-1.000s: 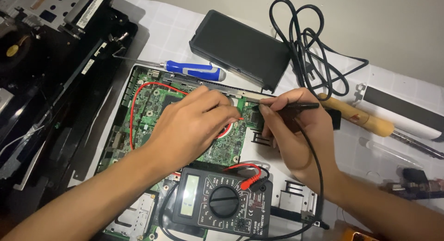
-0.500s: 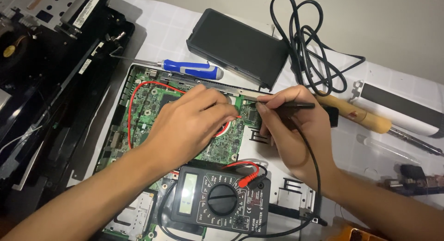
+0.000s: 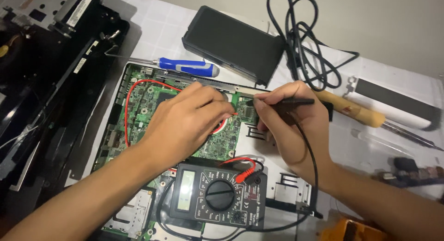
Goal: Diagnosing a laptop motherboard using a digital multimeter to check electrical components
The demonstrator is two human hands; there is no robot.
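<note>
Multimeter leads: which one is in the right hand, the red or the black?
The black lead: the right hand pinches its probe against the green circuit board. The red lead loops across the board toward the left hand instead.

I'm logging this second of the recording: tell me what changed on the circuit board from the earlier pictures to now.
Almost nothing. The right hand keeps the black probe pinched with its tip on the green circuit board, and the left hand stays on the board with the red lead. The view shifted only slightly. The multimeter, the blue screwdriver and the soldering iron lie where they were.
</note>
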